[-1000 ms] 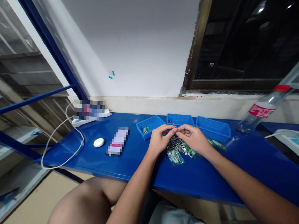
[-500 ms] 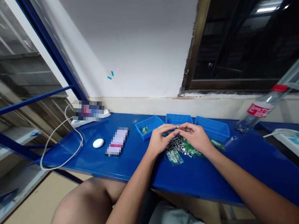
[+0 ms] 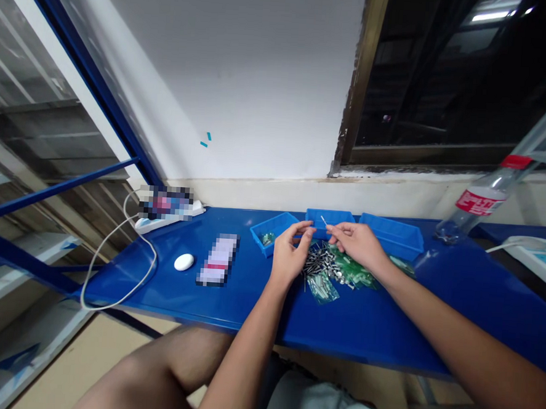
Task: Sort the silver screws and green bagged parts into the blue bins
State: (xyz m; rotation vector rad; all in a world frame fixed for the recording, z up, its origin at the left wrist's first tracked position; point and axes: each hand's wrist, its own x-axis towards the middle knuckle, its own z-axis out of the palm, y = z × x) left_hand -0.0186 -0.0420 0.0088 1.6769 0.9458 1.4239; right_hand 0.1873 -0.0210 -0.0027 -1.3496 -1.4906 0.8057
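- landmark: pile of metal parts, loose on the blue table in front of the person.
- right hand: above the far side of the pile; thumb and fingertips pinched together on a thin light-coloured piece, which points up and to the left.
- left hand: at the left edge of the pile; fingers curled, thumb and fingertips close together. cannot tell whether anything lies between them.
- green packets: directly right of the pile, touching it.
- clear packet: at the near edge of the pile, lying flat.
- left bin: beyond the pile and to its left, set at an angle, small items inside.
- middle bin: directly beyond the pile, partly hidden by the hands.
- right bin: beyond the pile and to its right.
- white oval object: well left of the pile.
- bottle: well right of the pile and beyond it, tilted in view.
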